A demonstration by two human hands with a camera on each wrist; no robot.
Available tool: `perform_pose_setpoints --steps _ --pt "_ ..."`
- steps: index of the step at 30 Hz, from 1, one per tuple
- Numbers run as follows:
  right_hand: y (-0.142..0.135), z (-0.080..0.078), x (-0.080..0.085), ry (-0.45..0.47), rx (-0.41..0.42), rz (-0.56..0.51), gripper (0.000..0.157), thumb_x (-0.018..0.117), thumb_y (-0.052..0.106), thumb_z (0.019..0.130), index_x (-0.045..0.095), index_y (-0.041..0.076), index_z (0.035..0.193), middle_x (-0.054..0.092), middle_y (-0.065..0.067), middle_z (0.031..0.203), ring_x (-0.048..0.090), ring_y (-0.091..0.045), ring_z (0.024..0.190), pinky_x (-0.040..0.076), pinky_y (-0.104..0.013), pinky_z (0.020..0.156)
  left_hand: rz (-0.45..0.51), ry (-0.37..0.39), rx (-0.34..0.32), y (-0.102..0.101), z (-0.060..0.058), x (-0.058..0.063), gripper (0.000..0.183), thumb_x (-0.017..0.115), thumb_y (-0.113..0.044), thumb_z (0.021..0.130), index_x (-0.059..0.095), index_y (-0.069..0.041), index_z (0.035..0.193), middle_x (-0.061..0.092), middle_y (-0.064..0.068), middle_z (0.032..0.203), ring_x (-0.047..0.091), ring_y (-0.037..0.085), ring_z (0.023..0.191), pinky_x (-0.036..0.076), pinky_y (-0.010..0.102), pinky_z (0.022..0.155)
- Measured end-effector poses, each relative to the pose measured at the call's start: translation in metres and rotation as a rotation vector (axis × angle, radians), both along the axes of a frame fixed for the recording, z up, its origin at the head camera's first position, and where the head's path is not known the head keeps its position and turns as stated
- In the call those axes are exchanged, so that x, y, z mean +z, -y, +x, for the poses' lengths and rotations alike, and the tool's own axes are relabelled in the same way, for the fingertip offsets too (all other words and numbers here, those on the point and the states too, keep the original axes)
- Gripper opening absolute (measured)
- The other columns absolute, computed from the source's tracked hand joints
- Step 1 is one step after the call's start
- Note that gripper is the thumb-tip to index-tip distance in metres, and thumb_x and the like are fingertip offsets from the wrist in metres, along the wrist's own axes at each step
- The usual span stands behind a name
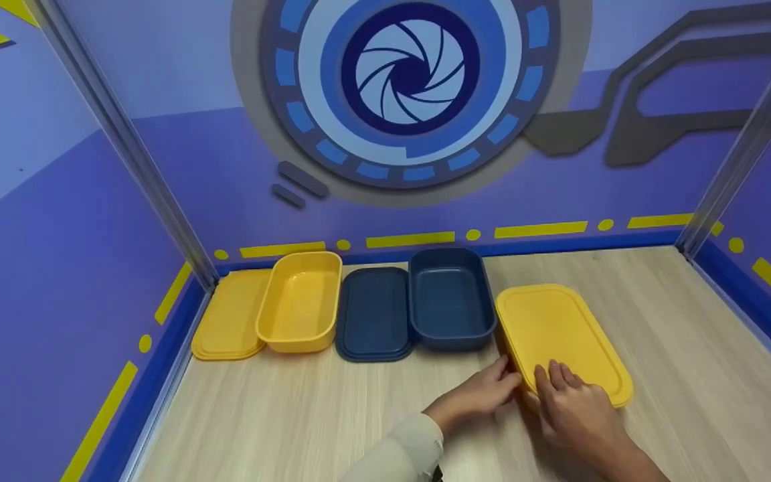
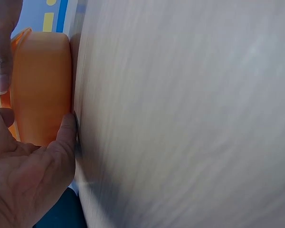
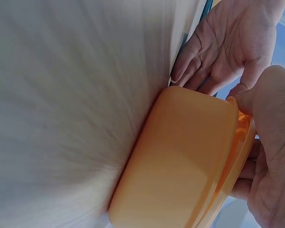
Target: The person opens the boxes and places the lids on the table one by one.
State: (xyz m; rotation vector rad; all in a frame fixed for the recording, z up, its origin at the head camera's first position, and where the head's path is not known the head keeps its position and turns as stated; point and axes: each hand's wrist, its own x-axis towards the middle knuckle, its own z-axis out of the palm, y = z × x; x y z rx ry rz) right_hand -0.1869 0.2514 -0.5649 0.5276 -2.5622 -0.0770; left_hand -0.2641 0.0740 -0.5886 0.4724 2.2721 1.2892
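A yellow food container stands on the table at the right, its yellow lid lying over it. A narrow gap shows between lid and rim along the near edge in the right wrist view. My left hand holds the container's near left corner, fingers low against the wall and thumb by the rim. From the near side, my right hand pinches the lid edge, with fingers on top and thumb at the rim. Lidless, a dark blue container stands left of the yellow one.
Left of the dark blue container lie a dark blue lid, a lidless yellow container and another yellow lid, in a row along the back. Printed panels wall the table at the back and sides.
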Motion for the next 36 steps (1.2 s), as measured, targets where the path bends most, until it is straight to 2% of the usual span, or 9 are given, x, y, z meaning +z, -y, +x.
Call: perform_pose_setpoints --steps 3,8,11,15,22,25,29,32,36 --pt "0.0000 -0.0003 -0.0009 0.001 -0.001 0.009 0.044 0.083 0.031 0.088 0.075 -0.002 0.117 0.077 -0.024 0.108 0.078 -0.035 0.096 0.062 -0.045 0.059 0.000 -0.002 0.000 0.0007 0.0007 -0.0012 0.071 0.046 -0.049 0.107 0.035 -0.014 0.168 0.054 0.001 0.162 0.058 0.007 0.128 0.047 0.028 0.116" --pt "0.0000 -0.0030 0.0001 0.022 -0.003 -0.003 0.044 0.081 0.032 0.091 0.075 -0.001 0.120 0.078 -0.025 0.112 0.080 -0.037 0.100 0.065 -0.048 0.064 -0.009 -0.026 0.032 0.0004 0.0014 -0.0006 0.072 0.048 -0.048 0.105 0.037 -0.012 0.167 0.050 0.005 0.166 0.055 0.011 0.141 0.045 0.030 0.120" --pt "-0.0012 -0.0041 0.0005 -0.003 0.011 -0.022 0.044 0.081 0.031 0.090 0.076 -0.001 0.119 0.079 -0.026 0.111 0.080 -0.038 0.098 0.064 -0.049 0.064 -0.007 -0.034 0.036 -0.0012 0.0012 0.0001 0.072 0.048 -0.048 0.105 0.037 -0.011 0.167 0.051 0.005 0.165 0.056 0.011 0.138 0.045 0.030 0.119" --pt "-0.0030 -0.0039 -0.0007 -0.031 0.024 -0.037 0.043 0.083 0.030 0.088 0.076 -0.002 0.117 0.079 -0.027 0.110 0.080 -0.038 0.097 0.063 -0.049 0.060 -0.002 -0.024 0.029 -0.0030 0.0007 0.0008 0.073 0.048 -0.048 0.106 0.036 -0.011 0.167 0.050 0.004 0.166 0.056 0.009 0.136 0.046 0.028 0.118" --pt "-0.0043 -0.0015 -0.0013 0.005 0.004 -0.039 0.043 0.083 0.030 0.089 0.076 -0.001 0.118 0.079 -0.027 0.112 0.080 -0.038 0.099 0.063 -0.050 0.061 0.025 0.004 0.027 -0.0036 0.0013 -0.0002 0.074 0.049 -0.048 0.105 0.035 -0.010 0.167 0.048 0.004 0.167 0.054 0.007 0.135 0.044 0.028 0.119" --pt "-0.0048 -0.0017 -0.0018 -0.026 0.018 -0.030 0.043 0.084 0.028 0.086 0.075 0.000 0.117 0.079 -0.026 0.111 0.080 -0.037 0.098 0.063 -0.048 0.059 0.053 0.010 0.028 -0.0026 0.0018 -0.0001 0.074 0.051 -0.046 0.104 0.035 -0.010 0.167 0.052 0.004 0.164 0.056 0.008 0.131 0.047 0.028 0.115" --pt "-0.0049 -0.0028 -0.0035 -0.089 0.050 -0.014 0.045 0.085 0.026 0.081 0.074 -0.001 0.116 0.079 -0.026 0.107 0.080 -0.037 0.094 0.060 -0.046 0.054 0.072 0.033 0.019 -0.0005 0.0007 -0.0007 0.073 0.050 -0.045 0.105 0.033 -0.011 0.168 0.050 0.003 0.165 0.055 0.009 0.139 0.047 0.028 0.116" --pt "-0.0041 -0.0029 -0.0043 -0.117 0.062 -0.005 0.045 0.085 0.025 0.079 0.075 -0.001 0.115 0.079 -0.026 0.105 0.080 -0.037 0.091 0.060 -0.045 0.052 0.064 0.053 0.012 0.0010 -0.0005 -0.0016 0.073 0.048 -0.047 0.107 0.032 -0.013 0.169 0.044 0.003 0.170 0.048 0.010 0.150 0.044 0.030 0.121" --pt "-0.0026 -0.0029 -0.0054 -0.101 0.044 -0.008 0.044 0.086 0.026 0.079 0.076 0.001 0.115 0.080 -0.024 0.106 0.081 -0.035 0.093 0.060 -0.044 0.052 0.066 0.058 0.006 0.0024 -0.0015 -0.0026 0.073 0.048 -0.048 0.107 0.031 -0.013 0.169 0.043 0.003 0.171 0.048 0.010 0.150 0.045 0.030 0.120"
